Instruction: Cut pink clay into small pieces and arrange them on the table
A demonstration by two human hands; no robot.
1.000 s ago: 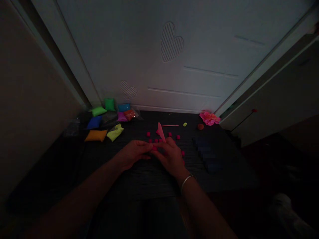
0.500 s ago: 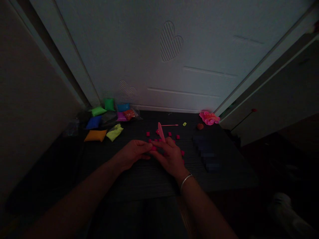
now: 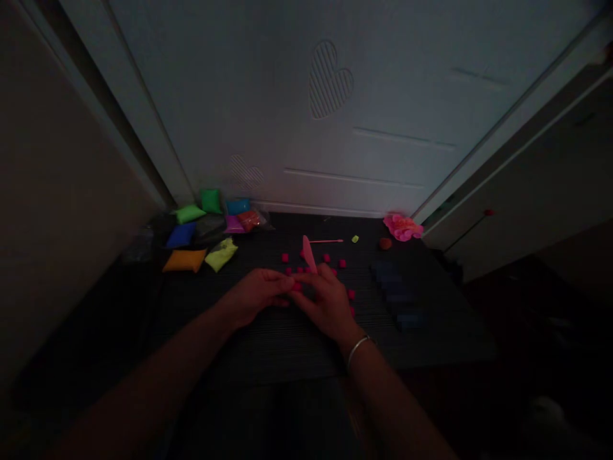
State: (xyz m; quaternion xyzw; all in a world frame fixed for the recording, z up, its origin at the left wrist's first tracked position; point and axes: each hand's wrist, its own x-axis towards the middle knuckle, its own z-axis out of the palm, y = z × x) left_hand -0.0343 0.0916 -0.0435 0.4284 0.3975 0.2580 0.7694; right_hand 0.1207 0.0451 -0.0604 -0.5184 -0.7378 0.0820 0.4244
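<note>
At the middle of the dark table, my left hand point(image 3: 256, 295) pinches a small piece of bright pink clay point(image 3: 297, 287) between thumb and fingers. My right hand point(image 3: 330, 301), with a bracelet at the wrist, meets it from the other side, thumb and fingertips against the same piece. A light pink plastic knife point(image 3: 309, 253) sticks up out of my right hand, its blade pointing away from me. Around the hands lie several small pink clay cubes point(image 3: 341, 263), some partly hidden behind the fingers.
Soft clay packets in several colours, among them an orange one point(image 3: 184, 260) and a yellow one point(image 3: 221, 254), lie left. Behind the cubes is a thin pink stick point(image 3: 326, 241). A pink petalled clay piece point(image 3: 403, 227) and a reddish lump point(image 3: 385, 243) lie right, before a pale panel point(image 3: 287, 115).
The hands stay in nearly the same place, both still at the pink clay piece. The view has shifted very slightly and looks a little darker.
</note>
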